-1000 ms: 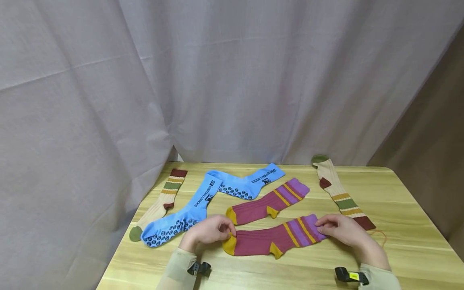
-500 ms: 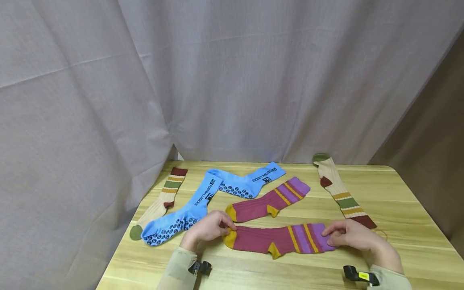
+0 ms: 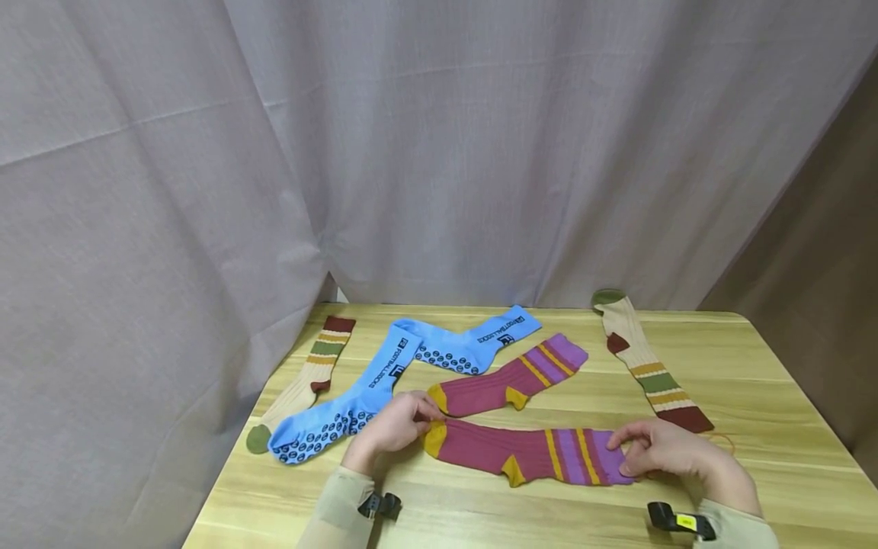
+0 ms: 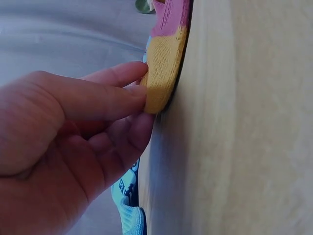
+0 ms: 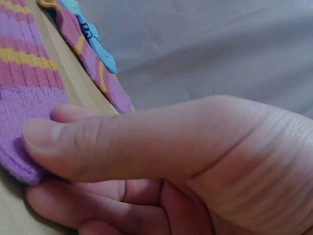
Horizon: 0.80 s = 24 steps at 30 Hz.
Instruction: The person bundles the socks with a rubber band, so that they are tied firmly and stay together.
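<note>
A maroon sock (image 3: pixel 480 446) with a mustard toe and heel and a purple striped cuff stretches between my hands near the table's front. My left hand (image 3: pixel 394 427) pinches its mustard toe (image 4: pixel 164 68) between thumb and fingers. At the other end, my right hand (image 3: pixel 675 450) pinches the purple cuff (image 5: pixel 24 117), thumb on top. Just behind lies a matching maroon sock (image 3: pixel 473 389), slanting up to the right, its toe close to my left fingertips.
Two blue football socks (image 3: pixel 384 374) with black grip dots overlap at the back left. A cream striped sock (image 3: pixel 302 389) lies at the far left, another cream sock (image 3: pixel 641 351) at the right. Grey curtain (image 3: pixel 439 152) hangs behind the wooden table (image 3: pixel 768 381).
The sock's cuff end has moved right and toward the front with my right hand, and the sock lies straighter. My left hand has shifted slightly back with the toe.
</note>
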Motion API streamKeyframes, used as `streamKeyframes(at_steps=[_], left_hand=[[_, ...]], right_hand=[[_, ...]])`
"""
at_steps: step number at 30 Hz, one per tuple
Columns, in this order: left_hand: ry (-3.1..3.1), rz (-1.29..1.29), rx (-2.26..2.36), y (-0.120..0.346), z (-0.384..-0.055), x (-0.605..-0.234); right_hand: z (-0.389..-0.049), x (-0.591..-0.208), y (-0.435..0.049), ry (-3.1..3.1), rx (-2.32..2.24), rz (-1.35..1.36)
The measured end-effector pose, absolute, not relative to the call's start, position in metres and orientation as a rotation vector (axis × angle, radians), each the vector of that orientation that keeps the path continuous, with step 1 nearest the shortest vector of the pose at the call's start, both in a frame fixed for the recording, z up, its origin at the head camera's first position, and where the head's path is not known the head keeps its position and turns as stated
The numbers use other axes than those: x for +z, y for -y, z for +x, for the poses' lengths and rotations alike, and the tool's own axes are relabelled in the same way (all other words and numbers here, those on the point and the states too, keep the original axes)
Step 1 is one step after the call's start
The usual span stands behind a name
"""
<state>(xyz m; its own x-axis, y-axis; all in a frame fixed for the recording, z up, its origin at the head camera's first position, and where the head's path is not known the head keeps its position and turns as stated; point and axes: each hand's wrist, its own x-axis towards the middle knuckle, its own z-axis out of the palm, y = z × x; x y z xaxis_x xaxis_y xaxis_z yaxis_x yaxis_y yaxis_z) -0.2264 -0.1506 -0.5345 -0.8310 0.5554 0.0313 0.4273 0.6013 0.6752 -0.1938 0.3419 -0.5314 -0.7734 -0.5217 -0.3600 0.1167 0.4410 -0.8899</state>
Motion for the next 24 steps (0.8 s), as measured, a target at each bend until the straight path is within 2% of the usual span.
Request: streamKeyframes(at_steps=[24], left_hand=[[-2.674, 0.792, 1.052, 0.1491, -0.229, -0.5366]], right_hand=[[-0.1962, -0.5296, -0.3417, -2.208, -1.343, -0.344]])
